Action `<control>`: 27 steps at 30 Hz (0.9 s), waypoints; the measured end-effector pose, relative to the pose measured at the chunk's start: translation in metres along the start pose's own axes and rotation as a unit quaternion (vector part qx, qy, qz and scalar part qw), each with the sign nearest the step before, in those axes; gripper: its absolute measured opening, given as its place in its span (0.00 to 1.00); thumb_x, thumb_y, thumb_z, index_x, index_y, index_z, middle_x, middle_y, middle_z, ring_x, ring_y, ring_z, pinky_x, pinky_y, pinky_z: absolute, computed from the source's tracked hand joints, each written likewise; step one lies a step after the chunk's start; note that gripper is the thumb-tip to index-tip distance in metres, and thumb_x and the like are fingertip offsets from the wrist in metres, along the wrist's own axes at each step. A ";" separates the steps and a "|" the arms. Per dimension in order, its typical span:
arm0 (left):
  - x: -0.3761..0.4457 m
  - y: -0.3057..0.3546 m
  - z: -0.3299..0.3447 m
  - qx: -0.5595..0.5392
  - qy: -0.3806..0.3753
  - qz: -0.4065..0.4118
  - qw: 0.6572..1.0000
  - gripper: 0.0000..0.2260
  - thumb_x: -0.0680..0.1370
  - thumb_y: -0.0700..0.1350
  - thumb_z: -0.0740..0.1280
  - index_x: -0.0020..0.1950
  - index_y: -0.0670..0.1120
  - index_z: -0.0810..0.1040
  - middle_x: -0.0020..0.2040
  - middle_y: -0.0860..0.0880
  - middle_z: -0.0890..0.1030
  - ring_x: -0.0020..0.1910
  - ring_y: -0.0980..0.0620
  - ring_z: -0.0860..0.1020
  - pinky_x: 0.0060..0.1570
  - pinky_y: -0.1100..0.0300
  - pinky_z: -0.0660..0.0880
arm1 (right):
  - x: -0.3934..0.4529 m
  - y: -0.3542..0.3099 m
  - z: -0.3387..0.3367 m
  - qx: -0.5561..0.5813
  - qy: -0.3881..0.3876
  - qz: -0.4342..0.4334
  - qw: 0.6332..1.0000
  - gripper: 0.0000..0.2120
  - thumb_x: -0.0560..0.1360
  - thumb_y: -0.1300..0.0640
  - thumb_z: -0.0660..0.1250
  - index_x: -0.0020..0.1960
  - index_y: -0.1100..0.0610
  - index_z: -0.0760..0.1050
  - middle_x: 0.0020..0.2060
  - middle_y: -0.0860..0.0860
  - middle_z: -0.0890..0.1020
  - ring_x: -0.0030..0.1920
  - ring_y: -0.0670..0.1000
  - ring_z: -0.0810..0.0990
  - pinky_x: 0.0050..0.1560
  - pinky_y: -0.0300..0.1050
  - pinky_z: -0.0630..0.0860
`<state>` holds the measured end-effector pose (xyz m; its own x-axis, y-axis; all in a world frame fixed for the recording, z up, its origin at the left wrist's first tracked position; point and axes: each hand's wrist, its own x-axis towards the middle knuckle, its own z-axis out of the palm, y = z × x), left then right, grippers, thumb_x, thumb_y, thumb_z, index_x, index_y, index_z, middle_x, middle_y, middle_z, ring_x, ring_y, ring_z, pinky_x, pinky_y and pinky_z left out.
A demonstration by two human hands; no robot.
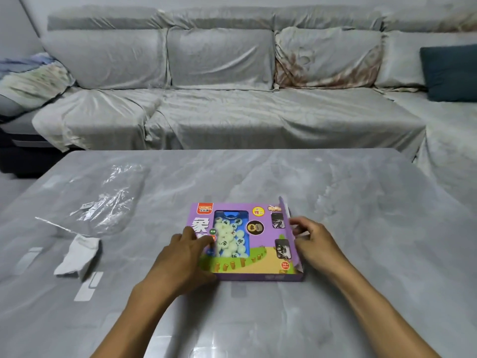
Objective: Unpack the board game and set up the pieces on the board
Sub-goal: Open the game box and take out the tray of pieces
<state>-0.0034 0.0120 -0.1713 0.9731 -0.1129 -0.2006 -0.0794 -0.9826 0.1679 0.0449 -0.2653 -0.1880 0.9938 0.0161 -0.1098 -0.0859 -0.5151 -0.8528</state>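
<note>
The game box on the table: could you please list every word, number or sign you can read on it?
"象": big character on the game box, partly behind the left hand.
"赠二": yellow badge.
"14+": red badge.
Red brand tag and white pieces: too blurred.

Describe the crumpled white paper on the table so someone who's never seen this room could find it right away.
Start at the grey table in front of the sofa and look to its left side, away from the purple game box. The white paper lies just nearer than the clear plastic wrap. It is opaque and crumpled, where the wrap is see-through.
</note>
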 end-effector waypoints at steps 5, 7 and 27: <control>0.007 0.009 0.006 -0.037 0.005 0.039 0.999 0.39 0.68 0.64 0.72 0.74 0.58 0.61 0.75 0.57 0.59 0.73 0.52 0.57 0.66 0.55 0.68 | 0.002 0.006 -0.006 0.186 -0.032 0.104 0.976 0.09 0.75 0.67 0.67 0.53 0.59 0.77 0.43 0.54 0.86 0.39 0.52 0.84 0.39 0.45 0.79; 0.008 0.006 0.007 -0.039 0.017 0.043 0.998 0.37 0.67 0.65 0.72 0.72 0.58 0.64 0.74 0.57 0.62 0.72 0.52 0.59 0.64 0.55 0.69 | 0.002 0.007 -0.009 0.210 -0.055 0.128 0.968 0.08 0.76 0.64 0.66 0.54 0.58 0.77 0.39 0.55 0.86 0.36 0.53 0.82 0.34 0.43 0.75; 0.008 -0.017 0.012 -0.083 0.037 0.035 0.995 0.24 0.63 0.66 0.75 0.51 0.57 0.72 0.60 0.58 0.64 0.59 0.55 0.63 0.54 0.59 0.71 | 0.011 0.018 -0.018 0.220 -0.056 0.226 0.947 0.09 0.72 0.66 0.69 0.44 0.54 0.71 0.29 0.52 0.71 0.24 0.47 0.61 0.27 0.37 0.55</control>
<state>0.0033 0.0256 -0.1870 0.9802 -0.1630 -0.1129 -0.1165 -0.9341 0.3374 0.0557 -0.2898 -0.1948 0.8372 -0.0175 -0.5466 -0.5460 -0.0842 -0.8335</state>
